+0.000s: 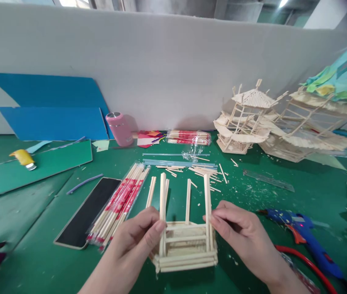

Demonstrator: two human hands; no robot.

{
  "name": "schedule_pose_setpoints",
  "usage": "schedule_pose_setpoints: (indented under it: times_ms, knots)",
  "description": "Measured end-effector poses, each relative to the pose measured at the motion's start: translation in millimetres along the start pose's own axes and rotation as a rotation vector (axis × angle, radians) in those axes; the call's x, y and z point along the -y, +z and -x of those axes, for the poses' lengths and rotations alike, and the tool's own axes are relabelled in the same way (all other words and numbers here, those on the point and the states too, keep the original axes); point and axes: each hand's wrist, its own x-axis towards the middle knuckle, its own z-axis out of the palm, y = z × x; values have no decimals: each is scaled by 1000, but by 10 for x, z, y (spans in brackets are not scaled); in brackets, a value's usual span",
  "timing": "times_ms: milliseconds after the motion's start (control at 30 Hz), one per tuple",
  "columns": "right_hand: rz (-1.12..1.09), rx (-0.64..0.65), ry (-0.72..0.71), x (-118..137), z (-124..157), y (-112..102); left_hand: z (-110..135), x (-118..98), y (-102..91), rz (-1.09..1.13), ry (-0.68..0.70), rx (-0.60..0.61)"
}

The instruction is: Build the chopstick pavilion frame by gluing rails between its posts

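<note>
A small frame of pale wooden sticks [187, 260] stands in front of me on the green table, with upright posts rising from its low base. Two crossbars link the front pair of posts. My left hand [141, 234] pinches the front left post between thumb and fingers. At the front right post, the thumb and fingers of my right hand [237, 228] are closed on the wood. Packs of red-wrapped chopsticks [124, 200] lie left of the frame. Loose cut sticks [204, 171] are scattered behind it.
A blue glue gun [305, 228] with a red cable [308, 257] lies at right. Finished stick pavilions [247, 118] stand back right. A black phone-like slab [90, 212], pink bottle [120, 130], yellow cutter [23, 158] and blue boards [53, 122] are on the left.
</note>
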Motion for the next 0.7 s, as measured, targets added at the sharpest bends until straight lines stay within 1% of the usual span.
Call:
schedule_pose_setpoints:
  times_ms: [133,233,433,600,700]
  knots:
    - [-18,29,-16,-21,72,-3,56,73,-27,-69,18,40]
    - [-14,29,-29,-36,119,7,98,109,-12,-62,53,56]
    - [-23,33,-65,-37,195,29,157,129,67,-9,99,-43]
    - [-11,9,-92,-49,231,45,179,161,76,-38,109,-59]
    - [-33,0,-105,-63,241,53,181,172,58,-48,135,-23]
